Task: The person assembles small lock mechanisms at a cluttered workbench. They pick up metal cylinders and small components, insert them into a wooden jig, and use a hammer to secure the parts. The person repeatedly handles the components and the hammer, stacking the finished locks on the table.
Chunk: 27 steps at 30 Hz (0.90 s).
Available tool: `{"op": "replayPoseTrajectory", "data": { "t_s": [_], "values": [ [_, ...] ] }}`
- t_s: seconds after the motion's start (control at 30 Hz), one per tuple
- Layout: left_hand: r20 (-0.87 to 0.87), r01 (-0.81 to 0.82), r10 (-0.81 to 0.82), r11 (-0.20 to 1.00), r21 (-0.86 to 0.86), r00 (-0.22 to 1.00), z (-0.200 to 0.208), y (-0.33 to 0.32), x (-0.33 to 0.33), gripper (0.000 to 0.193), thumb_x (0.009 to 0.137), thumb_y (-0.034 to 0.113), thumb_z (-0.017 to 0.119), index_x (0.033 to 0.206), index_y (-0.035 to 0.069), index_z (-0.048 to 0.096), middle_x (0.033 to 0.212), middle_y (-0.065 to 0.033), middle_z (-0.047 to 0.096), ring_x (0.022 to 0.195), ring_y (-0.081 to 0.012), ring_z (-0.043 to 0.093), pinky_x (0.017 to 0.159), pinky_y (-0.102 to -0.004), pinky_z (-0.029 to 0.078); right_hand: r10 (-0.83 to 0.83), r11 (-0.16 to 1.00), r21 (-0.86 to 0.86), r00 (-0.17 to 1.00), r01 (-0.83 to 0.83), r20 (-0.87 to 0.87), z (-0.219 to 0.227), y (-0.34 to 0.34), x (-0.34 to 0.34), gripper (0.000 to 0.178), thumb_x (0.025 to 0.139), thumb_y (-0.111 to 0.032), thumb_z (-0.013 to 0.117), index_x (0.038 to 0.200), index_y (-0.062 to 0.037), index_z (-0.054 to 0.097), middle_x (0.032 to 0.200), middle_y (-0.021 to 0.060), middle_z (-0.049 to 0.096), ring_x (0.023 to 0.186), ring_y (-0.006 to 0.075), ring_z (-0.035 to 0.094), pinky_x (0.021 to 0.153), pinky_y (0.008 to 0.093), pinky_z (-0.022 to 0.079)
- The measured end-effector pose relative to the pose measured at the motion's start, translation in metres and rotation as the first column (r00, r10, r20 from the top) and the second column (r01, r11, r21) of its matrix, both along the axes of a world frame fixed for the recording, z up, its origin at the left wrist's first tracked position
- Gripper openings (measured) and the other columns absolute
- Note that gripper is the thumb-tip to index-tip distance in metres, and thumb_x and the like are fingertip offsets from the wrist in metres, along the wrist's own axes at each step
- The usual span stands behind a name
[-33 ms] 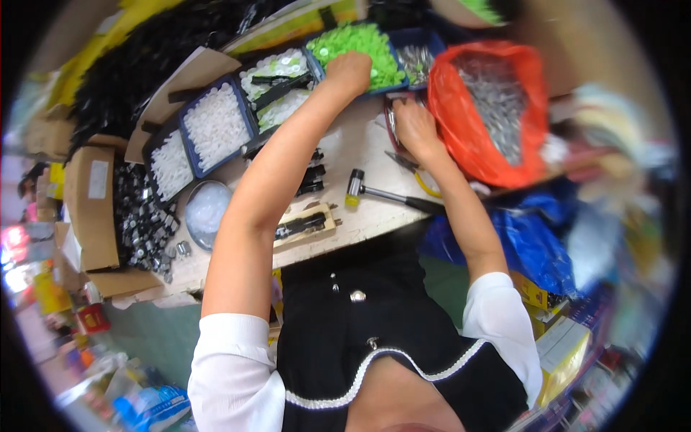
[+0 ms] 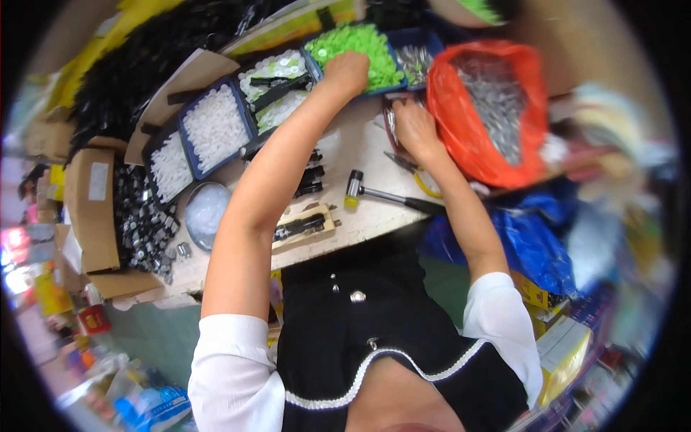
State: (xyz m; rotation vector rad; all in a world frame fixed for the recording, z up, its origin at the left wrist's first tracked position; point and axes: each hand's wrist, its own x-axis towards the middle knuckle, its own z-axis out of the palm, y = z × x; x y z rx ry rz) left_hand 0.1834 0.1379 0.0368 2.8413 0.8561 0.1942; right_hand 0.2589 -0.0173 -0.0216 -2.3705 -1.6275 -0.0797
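My left hand [image 2: 347, 74] reaches into a dark blue tray [image 2: 317, 67] heaped with small bright green plastic pieces [image 2: 374, 50]. Its fingers curl down among them, and whatever they pinch is hidden. To the right, my right hand [image 2: 415, 128] is closed at a small red-rimmed dish [image 2: 389, 119] holding shiny metal parts. The fingertips are partly hidden there, so I cannot make out what they grip. Just below that hand lie pliers [image 2: 403, 162] with yellow handles. A hammer [image 2: 374, 193] with a black grip and a yellow face rests nearer to me.
Trays of white plastic pieces [image 2: 214, 128] line the left. A red bag [image 2: 435, 93] of metal parts stands right. In front are a round dish [image 2: 207, 216] and a wooden jig [image 2: 327, 219] holding a black part. A cardboard box [image 2: 97, 209] and black-and-silver parts [image 2: 140, 216] sit far left.
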Motion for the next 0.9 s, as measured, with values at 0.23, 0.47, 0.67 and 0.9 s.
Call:
{"op": "replayPoseTrajectory", "data": {
  "t_s": [0.23, 0.47, 0.67, 0.9],
  "values": [
    [0.002, -0.037, 0.037, 0.999, 0.008, 0.999, -0.002, 0.014, 0.002, 0.02, 0.064, 0.019, 0.073, 0.076, 0.005, 0.067, 0.08, -0.0173, 0.064, 0.08, -0.0342, 0.062, 0.069, -0.0422, 0.05, 0.036, 0.999, 0.025, 0.993, -0.039, 0.116, -0.007, 0.0, 0.006, 0.015, 0.076, -0.005, 0.049, 0.086, 0.0008, 0.06, 0.084, 0.0225, 0.059, 0.075, 0.0339, 0.062, 0.063, 0.0423, 0.051],
    [0.27, 0.012, 0.023, 0.992, -0.127, 0.963, -0.005, 0.031, -0.002, 0.016, 0.066, 0.011, 0.071, 0.079, 0.003, 0.068, 0.072, -0.0141, 0.065, 0.064, -0.0258, 0.064, 0.057, -0.0349, 0.051, 0.048, 0.999, 0.003, 0.999, -0.048, 0.023, 0.0, -0.01, 0.006, 0.014, 0.076, -0.004, 0.049, 0.085, 0.0006, 0.059, 0.084, 0.0218, 0.058, 0.078, 0.035, 0.062, 0.065, 0.0423, 0.051],
    [0.496, 0.061, 0.233, 0.86, -0.506, 0.836, 0.024, 0.015, -0.012, 0.016, 0.075, 0.01, 0.067, 0.087, 0.0, 0.066, 0.069, -0.0099, 0.064, 0.054, -0.0148, 0.062, 0.046, -0.0266, 0.048, 0.084, 0.992, 0.093, 0.996, -0.081, -0.035, 0.006, -0.019, 0.003, 0.015, 0.075, -0.002, 0.049, 0.087, 0.0002, 0.058, 0.088, 0.0223, 0.057, 0.081, 0.0369, 0.059, 0.069, 0.0445, 0.048],
    [0.502, 0.388, 0.573, 0.318, -0.865, 0.648, 0.046, -0.056, -0.083, 0.018, 0.078, 0.011, 0.067, 0.087, -0.003, 0.062, 0.063, -0.0035, 0.055, 0.046, -0.0092, 0.049, 0.04, -0.0224, 0.038, 0.28, 0.891, 0.454, 0.795, -0.006, -0.538, 0.022, -0.032, -0.003, 0.017, 0.078, -0.002, 0.053, 0.094, 0.0003, 0.058, 0.082, 0.0147, 0.059, 0.071, 0.0236, 0.059, 0.062, 0.0334, 0.048]
  ]
}}
